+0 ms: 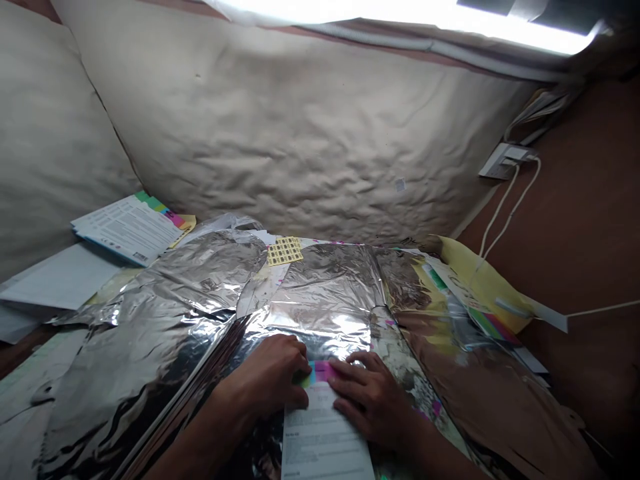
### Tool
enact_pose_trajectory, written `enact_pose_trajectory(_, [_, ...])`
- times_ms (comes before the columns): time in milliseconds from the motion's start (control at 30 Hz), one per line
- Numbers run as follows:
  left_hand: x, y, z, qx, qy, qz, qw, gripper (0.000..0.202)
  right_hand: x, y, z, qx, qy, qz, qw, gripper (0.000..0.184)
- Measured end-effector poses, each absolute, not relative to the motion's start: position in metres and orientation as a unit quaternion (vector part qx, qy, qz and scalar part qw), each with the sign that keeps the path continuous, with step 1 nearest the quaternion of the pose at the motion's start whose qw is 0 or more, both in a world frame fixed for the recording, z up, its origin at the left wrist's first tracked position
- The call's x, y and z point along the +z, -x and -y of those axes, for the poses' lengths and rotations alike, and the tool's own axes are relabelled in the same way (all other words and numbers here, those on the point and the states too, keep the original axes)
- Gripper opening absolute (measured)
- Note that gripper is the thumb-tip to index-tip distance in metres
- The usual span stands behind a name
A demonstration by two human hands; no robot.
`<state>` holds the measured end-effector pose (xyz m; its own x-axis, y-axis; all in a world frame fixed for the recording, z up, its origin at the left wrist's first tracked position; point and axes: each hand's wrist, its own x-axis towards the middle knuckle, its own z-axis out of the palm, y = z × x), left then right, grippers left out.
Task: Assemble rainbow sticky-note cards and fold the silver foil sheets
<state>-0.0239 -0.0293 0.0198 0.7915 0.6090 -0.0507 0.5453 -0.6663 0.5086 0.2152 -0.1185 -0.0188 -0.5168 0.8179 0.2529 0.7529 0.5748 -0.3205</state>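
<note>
In the head view a printed white card (324,437) with a coloured strip at its top end lies before me on silvery foil sheeting. It could be a flat packet; I cannot tell. My left hand (277,375) is closed at its upper left corner, the thumb on the card's edge and the fingers curled over the coloured strip. From the other side my right hand (373,395) rests with its fingers apart, fingertips on the coloured strip and the right edge. The card's lower end runs out of the picture.
Similar printed cards (133,227) are stacked at the back left, above white sheets (63,275). A yellow label sheet (285,251) lies at the back. More cards (460,293) and yellow paper (480,273) lie at the right. Cords hang from a wall socket (505,161).
</note>
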Motion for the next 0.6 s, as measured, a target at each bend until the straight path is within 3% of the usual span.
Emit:
enact_pose_trajectory(167, [0.015, 0.021, 0.036, 0.042, -0.931, -0.287, 0.222, 0.023, -0.024, -0.213, 0.133, 0.107, 0.437, 0.866, 0.217, 0.040])
enact_pose_trajectory(267, [0.008, 0.019, 0.039, 0.057, -0.899, -0.370, 0.226, 0.019, -0.035, -0.212, 0.143, 0.082, 0.458, 0.860, 0.211, 0.031])
enact_pose_trajectory(367, [0.002, 0.018, 0.040, 0.078, -0.856, -0.450, 0.242, 0.024, -0.049, -0.212, 0.151, 0.060, 0.502, 0.831, 0.232, 0.034])
enact_pose_trajectory(500, [0.001, 0.015, 0.036, 0.142, -0.765, -0.470, 0.417, 0.014, -0.043, -0.211, 0.147, 0.154, 0.559, 0.768, 0.272, 0.046])
enact_pose_trajectory(600, [0.004, 0.009, 0.028, 0.243, -0.630, -0.424, 0.604, 0.026, -0.016, -0.209, 0.128, 0.271, 0.602, 0.693, 0.288, 0.050])
